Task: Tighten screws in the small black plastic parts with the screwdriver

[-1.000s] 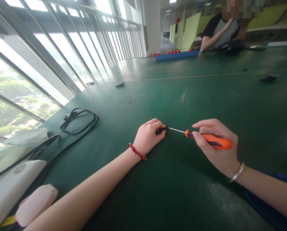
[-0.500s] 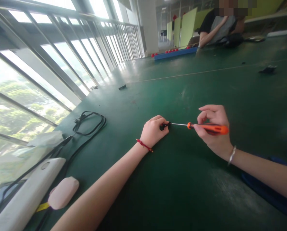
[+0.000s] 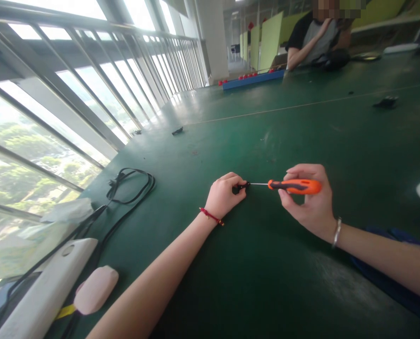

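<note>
My left hand (image 3: 225, 193), with a red cord bracelet at the wrist, pinches a small black part (image 3: 241, 186) just above or on the green table (image 3: 202, 249). Most of that part is hidden by the fingers, so its kind cannot be told. An orange and black screwdriver (image 3: 296, 186) lies level in my right hand (image 3: 312, 202), its handle between thumb and curled fingers. Its thin metal shaft points left, and the tip meets the black part. A silver bangle circles my right wrist.
At left lie a looped black cable (image 3: 132, 186), a white power strip (image 3: 54, 292) and a pale pink case (image 3: 96, 289). Small black pieces (image 3: 178, 131) (image 3: 386, 102) dot the table farther off. Across it sits a person (image 3: 313, 42) near a blue bar (image 3: 254, 80). Railings (image 3: 100, 84) line the left.
The screwdriver has turned in my right hand, and its handle now sits slightly further left. My right fingers have shifted around it. My left hand keeps its pinch on the black part.
</note>
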Motion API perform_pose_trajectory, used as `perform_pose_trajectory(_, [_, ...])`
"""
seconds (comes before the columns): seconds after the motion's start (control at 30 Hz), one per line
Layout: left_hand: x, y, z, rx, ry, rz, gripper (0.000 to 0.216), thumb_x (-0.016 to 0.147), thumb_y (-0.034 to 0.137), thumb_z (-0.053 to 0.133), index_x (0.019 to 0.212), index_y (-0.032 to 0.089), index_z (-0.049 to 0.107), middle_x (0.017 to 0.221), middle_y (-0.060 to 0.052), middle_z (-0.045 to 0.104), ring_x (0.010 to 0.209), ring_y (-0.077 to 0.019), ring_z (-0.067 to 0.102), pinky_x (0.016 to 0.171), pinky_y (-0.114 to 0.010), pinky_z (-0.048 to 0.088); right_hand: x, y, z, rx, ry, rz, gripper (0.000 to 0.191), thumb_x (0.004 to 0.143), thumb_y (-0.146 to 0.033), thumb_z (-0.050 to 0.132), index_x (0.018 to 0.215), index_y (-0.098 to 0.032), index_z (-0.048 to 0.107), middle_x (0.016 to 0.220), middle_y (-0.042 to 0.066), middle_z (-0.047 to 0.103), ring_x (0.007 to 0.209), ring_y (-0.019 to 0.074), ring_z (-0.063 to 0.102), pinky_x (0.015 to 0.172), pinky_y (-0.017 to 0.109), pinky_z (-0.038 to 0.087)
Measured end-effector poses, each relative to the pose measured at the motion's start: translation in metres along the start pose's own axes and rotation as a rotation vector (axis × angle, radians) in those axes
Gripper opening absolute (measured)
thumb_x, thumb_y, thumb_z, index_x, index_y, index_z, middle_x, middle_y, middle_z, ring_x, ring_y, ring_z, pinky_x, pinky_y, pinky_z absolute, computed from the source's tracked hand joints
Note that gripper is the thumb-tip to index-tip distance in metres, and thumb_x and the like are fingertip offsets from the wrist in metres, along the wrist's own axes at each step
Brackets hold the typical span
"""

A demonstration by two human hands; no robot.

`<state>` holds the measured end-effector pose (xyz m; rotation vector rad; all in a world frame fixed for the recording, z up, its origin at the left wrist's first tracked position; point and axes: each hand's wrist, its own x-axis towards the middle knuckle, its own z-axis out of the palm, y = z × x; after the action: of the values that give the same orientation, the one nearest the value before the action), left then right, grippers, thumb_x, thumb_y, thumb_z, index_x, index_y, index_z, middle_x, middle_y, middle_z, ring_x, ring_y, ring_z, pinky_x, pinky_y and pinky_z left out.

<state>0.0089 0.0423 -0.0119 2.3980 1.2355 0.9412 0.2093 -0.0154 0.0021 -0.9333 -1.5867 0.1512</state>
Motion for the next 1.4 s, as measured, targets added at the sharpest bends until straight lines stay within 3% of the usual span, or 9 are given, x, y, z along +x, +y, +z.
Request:
perform_pose_trajectory(0.07, [0.000,-0.001,0.000,-0.015,0.001,0.000,0.014,0.074,0.014,0.060,0.083,0.017,0.071,0.087,-0.003,0.069,0.076,-0.0143,0.063,0.071,-0.026,0.052,-0.001,0.000,0.000,0.010,0.001,-0.005,0.042,0.065,-0.015,0.071,0.102,-0.024,0.052,0.083,-0.001,0.055,0.068,0.0145,0.056,0.064,0.032,0.051])
perform_pose_trajectory(0.2, [0.000,-0.001,0.000,-0.049,-0.002,-0.003,0.015,0.075,0.014,0.060,0.084,0.017,0.071,0.089,-0.003,0.070,0.077,-0.0143,0.064,0.074,-0.026,0.052,-0.002,0.000,0.000,-0.114,-0.082,0.017,0.015,0.074,-0.018,0.065,0.084,-0.024,0.056,0.069,-0.003,0.057,0.059,0.0130,0.055,0.059,0.030,0.048])
perform_pose_trajectory(0.3, [0.000,-0.001,0.000,-0.066,-0.017,-0.002,0.015,0.075,0.014,0.060,0.085,0.017,0.072,0.089,-0.003,0.070,0.077,-0.0143,0.064,0.074,-0.026,0.052,-0.003,0.000,0.000,-0.052,0.013,0.034,0.032,0.068,-0.018,0.069,0.095,-0.024,0.053,0.091,0.002,0.058,0.073,0.0163,0.060,0.062,0.032,0.051])
perform_pose_trajectory(0.47, [-0.001,0.000,0.000,-0.074,-0.020,-0.006,0.016,0.076,0.015,0.059,0.085,0.017,0.072,0.091,-0.003,0.070,0.081,-0.0152,0.065,0.076,-0.027,0.053,-0.001,-0.002,0.001,-0.061,-0.091,0.069,0.023,0.073,-0.016,0.065,0.092,-0.024,0.055,0.061,-0.005,0.051,0.052,0.0117,0.051,0.056,0.029,0.047])
perform_pose_trajectory(0.63, [-0.002,0.000,0.000,-0.078,-0.019,-0.016,0.017,0.076,0.015,0.060,0.087,0.017,0.072,0.092,-0.003,0.070,0.083,-0.0155,0.065,0.079,-0.028,0.053,-0.001,-0.004,0.001,-0.002,-0.047,0.035,0.047,0.068,-0.016,0.066,0.110,-0.026,0.046,0.082,0.000,0.054,0.063,0.0146,0.055,0.058,0.032,0.049])
perform_pose_trajectory(0.77, [-0.003,0.000,0.000,-0.079,-0.023,-0.016,0.017,0.078,0.016,0.059,0.088,0.017,0.072,0.094,-0.004,0.070,0.085,-0.0159,0.065,0.080,-0.029,0.053,-0.002,-0.008,-0.003,-0.088,-0.200,0.023,0.027,0.072,-0.014,0.065,0.095,-0.025,0.056,0.064,-0.003,0.054,0.062,0.0159,0.055,0.058,0.031,0.048])
perform_pose_trajectory(0.93, [-0.003,0.000,-0.001,-0.079,-0.026,-0.019,0.017,0.078,0.016,0.059,0.088,0.017,0.072,0.094,-0.004,0.070,0.085,-0.0162,0.065,0.080,-0.029,0.053,-0.002,-0.010,-0.003,-0.077,-0.077,0.007,0.039,0.069,-0.014,0.067,0.103,-0.023,0.051,0.084,0.002,0.056,0.069,0.0158,0.059,0.060,0.031,0.051])
perform_pose_trajectory(1.2, [-0.002,0.001,-0.003,-0.084,-0.038,-0.061,0.017,0.078,0.018,0.060,0.089,0.020,0.073,0.094,-0.003,0.070,0.086,-0.0173,0.064,0.081,-0.031,0.052,0.024,-0.015,-0.002,-0.052,-0.154,0.198,0.021,0.075,-0.023,0.068,0.079,-0.023,0.047,0.062,-0.006,0.054,0.050,0.0094,0.052,0.047,0.023,0.043])
perform_pose_trajectory(1.4, [0.001,-0.004,-0.003,-0.143,-0.078,-0.117,0.018,0.077,0.021,0.063,0.091,0.022,0.075,0.088,-0.003,0.067,0.083,-0.0166,0.061,0.079,-0.030,0.050,0.080,-0.019,-0.003,-0.164,-0.490,0.225,0.022,0.077,-0.037,0.066,0.069,-0.021,0.054,0.063,-0.002,0.057,0.055,0.0107,0.050,0.052,0.025,0.038])
